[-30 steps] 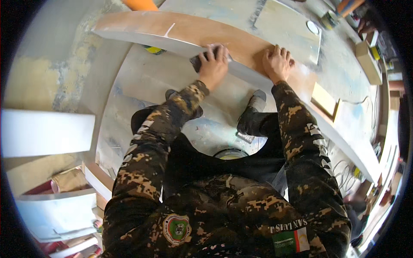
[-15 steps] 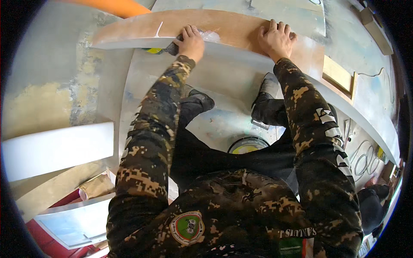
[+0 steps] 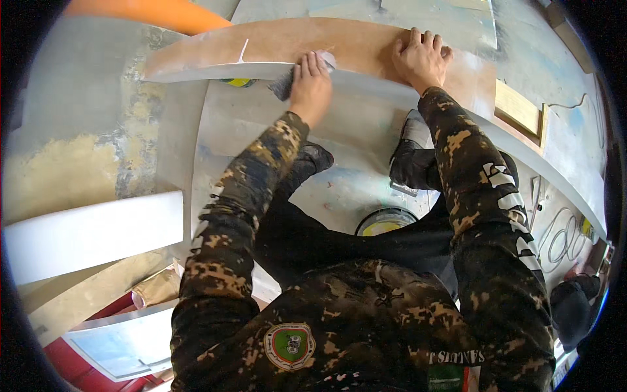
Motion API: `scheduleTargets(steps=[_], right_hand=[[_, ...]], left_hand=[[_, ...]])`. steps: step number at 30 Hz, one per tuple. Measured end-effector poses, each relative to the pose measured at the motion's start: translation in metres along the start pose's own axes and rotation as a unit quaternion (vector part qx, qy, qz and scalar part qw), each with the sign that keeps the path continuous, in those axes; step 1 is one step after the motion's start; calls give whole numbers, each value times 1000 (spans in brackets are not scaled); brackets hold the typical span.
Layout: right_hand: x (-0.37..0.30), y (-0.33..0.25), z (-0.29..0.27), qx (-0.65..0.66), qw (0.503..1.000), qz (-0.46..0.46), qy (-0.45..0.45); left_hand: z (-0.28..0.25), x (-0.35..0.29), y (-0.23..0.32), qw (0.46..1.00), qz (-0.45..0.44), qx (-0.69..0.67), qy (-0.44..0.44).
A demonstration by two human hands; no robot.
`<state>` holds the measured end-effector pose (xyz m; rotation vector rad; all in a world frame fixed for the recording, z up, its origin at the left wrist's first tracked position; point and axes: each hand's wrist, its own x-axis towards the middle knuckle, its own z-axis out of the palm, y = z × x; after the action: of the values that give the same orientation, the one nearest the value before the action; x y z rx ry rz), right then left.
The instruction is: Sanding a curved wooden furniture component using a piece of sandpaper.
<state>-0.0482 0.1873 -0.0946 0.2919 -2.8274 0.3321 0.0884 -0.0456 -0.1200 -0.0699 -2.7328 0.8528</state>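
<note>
A long curved board [image 3: 281,42], brown on its upper face with a pale front edge, stretches across the top of the view. My left hand [image 3: 311,88] presses a dark grey sheet of sandpaper [image 3: 282,85] against the board's front edge; part of the sheet hangs below my fingers. Just beyond my fingertips lies a whitish smear [image 3: 324,60], and a thin white streak [image 3: 244,50] marks the board farther left. My right hand [image 3: 423,63] rests on the board with fingers spread and bent over its brown face, holding nothing loose.
A bucket [image 3: 385,223] stands on the floor between my legs, near my shoes. At left lies a white panel [image 3: 98,232], with a brown paper bag [image 3: 159,286] below it. An orange tube [image 3: 163,14] crosses the top left. Coiled cable [image 3: 563,242] lies at right.
My left hand has slid right along the board's edge with the sandpaper, toward the whitish smear. My right hand keeps its place on the board.
</note>
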Motion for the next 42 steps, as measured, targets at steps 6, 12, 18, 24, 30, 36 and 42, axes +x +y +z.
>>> scheduleTargets(steps=[6,12,18,24,30,36,42], right_hand=[[-3,17,10,-12,1000,-6,7],[-3,7,4,4,1000,-11,2],[1,7,9,-8,1000,-7,17],[-2,8,4,-13,1000,-12,-1],[0,5,-3,-4,1000,-11,-16],[-1,10,4,-3,1000,4,-16],[-3,10,5,-13,1000,-7,-9]], left_hand=[[-37,32,12,992,-14,-6,-122],[-2,34,-31,987,-40,-112,-111],[2,14,-21,992,56,-110,-9],[-15,31,-5,982,-46,-38,-178],[-2,35,-33,974,-63,-191,-102],[-12,18,-8,982,40,-181,-36],[-20,30,3,991,-8,-43,-130]])
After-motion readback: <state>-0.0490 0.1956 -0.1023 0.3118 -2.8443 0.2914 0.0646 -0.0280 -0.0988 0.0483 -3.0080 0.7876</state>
